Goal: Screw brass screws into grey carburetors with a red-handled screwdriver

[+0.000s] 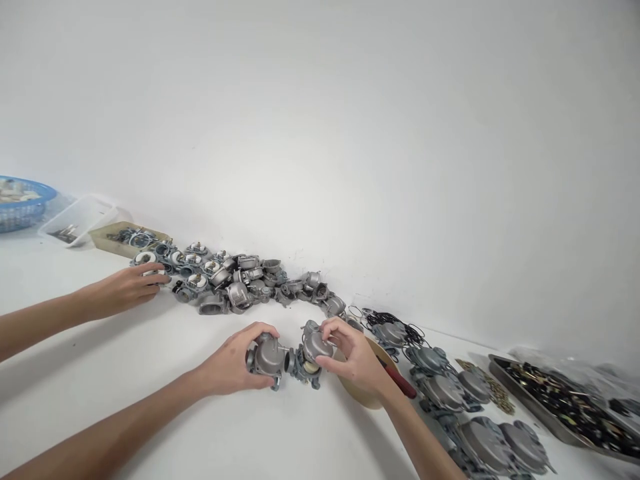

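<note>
Low in the middle, my left hand (233,360) is wrapped round a grey metal carburetor (269,357) near the white tabletop. Just to its right is a second carburetor body (303,372), close beside the first. My right hand (353,355) grips a rounded carburetor float bowl (316,343) between thumb and fingers. This bowl sits tilted over the second body, and a pale part shows in the gap under it. Whether the bowl touches the body there I cannot tell.
Another person's hand (133,285) reaches to a pile of carburetors (237,277) along the wall. A red-handled tool (400,380) lies by a round tan container (367,398). More carburetors (445,390) stand right, near a metal tray (540,421). Left are a tan tray (107,245) and a blue basket (25,217).
</note>
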`<state>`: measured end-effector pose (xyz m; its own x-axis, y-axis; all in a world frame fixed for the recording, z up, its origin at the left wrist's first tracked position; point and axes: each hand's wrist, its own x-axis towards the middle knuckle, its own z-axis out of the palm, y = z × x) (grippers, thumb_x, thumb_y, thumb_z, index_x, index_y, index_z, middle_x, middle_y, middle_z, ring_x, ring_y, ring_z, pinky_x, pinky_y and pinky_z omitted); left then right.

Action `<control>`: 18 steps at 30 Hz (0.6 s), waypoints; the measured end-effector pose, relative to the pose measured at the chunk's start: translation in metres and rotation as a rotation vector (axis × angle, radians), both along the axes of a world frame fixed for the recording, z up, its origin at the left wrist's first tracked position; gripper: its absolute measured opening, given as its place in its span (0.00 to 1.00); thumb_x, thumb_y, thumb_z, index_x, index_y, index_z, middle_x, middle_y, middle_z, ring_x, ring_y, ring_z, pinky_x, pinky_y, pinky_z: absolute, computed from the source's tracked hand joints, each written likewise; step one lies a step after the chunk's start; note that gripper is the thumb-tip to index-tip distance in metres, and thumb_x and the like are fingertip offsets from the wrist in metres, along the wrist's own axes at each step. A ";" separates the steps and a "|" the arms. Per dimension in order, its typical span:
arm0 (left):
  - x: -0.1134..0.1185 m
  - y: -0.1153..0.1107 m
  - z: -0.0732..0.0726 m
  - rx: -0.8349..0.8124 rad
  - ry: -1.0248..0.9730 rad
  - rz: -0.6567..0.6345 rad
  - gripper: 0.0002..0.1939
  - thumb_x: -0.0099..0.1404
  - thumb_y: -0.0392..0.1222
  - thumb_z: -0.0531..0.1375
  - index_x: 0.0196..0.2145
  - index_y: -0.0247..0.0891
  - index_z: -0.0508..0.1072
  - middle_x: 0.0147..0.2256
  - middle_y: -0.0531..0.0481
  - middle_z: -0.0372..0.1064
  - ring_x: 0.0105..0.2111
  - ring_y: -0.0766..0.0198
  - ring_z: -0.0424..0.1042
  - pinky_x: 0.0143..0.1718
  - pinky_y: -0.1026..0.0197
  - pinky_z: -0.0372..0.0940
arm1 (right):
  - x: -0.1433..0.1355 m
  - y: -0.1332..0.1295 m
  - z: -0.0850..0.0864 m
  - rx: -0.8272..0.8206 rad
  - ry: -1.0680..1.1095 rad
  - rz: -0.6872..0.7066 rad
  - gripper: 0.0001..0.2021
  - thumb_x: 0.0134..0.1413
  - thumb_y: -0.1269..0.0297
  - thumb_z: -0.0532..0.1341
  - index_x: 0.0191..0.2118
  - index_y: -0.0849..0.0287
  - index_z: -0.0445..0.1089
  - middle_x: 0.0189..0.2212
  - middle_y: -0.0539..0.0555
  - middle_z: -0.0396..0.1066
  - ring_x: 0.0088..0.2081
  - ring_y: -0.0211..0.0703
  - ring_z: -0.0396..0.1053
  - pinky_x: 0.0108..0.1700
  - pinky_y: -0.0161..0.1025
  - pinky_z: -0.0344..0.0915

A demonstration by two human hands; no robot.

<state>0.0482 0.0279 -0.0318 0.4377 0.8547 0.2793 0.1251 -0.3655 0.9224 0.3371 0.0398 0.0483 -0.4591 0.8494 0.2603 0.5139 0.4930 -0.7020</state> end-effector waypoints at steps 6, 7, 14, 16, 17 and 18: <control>-0.002 -0.003 0.008 -0.063 0.007 -0.032 0.32 0.53 0.39 0.74 0.54 0.45 0.70 0.55 0.47 0.70 0.52 0.49 0.71 0.52 0.51 0.66 | -0.005 -0.001 -0.009 -0.077 -0.003 0.042 0.15 0.53 0.57 0.72 0.36 0.55 0.66 0.45 0.53 0.67 0.46 0.44 0.68 0.51 0.41 0.67; -0.002 -0.002 0.008 -0.074 0.006 -0.039 0.32 0.53 0.39 0.74 0.55 0.46 0.70 0.55 0.47 0.70 0.52 0.50 0.71 0.52 0.52 0.66 | -0.005 -0.001 -0.011 -0.080 -0.008 0.052 0.16 0.53 0.56 0.72 0.35 0.55 0.65 0.45 0.53 0.67 0.46 0.45 0.68 0.51 0.41 0.67; -0.007 0.001 0.002 -0.060 0.072 -0.069 0.35 0.54 0.44 0.75 0.57 0.47 0.68 0.57 0.47 0.68 0.53 0.49 0.69 0.52 0.52 0.65 | 0.000 -0.001 -0.016 -0.016 -0.085 0.085 0.15 0.55 0.57 0.71 0.34 0.55 0.64 0.46 0.54 0.69 0.47 0.46 0.69 0.51 0.42 0.68; -0.008 0.000 0.002 -0.066 0.078 -0.071 0.35 0.55 0.44 0.74 0.58 0.47 0.68 0.57 0.46 0.67 0.53 0.49 0.69 0.52 0.51 0.66 | 0.001 -0.003 -0.017 0.009 -0.093 0.106 0.13 0.55 0.57 0.70 0.35 0.55 0.65 0.46 0.55 0.69 0.46 0.45 0.70 0.51 0.42 0.69; -0.008 0.000 0.002 -0.065 0.081 -0.074 0.35 0.56 0.45 0.74 0.58 0.47 0.68 0.57 0.46 0.67 0.54 0.48 0.69 0.52 0.51 0.66 | 0.002 -0.004 -0.017 0.022 -0.093 0.114 0.13 0.56 0.57 0.70 0.36 0.55 0.66 0.46 0.55 0.70 0.47 0.46 0.70 0.52 0.43 0.69; -0.008 -0.001 0.002 -0.062 0.084 -0.075 0.34 0.56 0.45 0.74 0.58 0.47 0.67 0.58 0.46 0.67 0.54 0.48 0.69 0.53 0.50 0.66 | 0.004 -0.005 -0.016 0.033 -0.097 0.116 0.13 0.56 0.57 0.70 0.36 0.54 0.66 0.47 0.56 0.71 0.49 0.47 0.70 0.52 0.44 0.69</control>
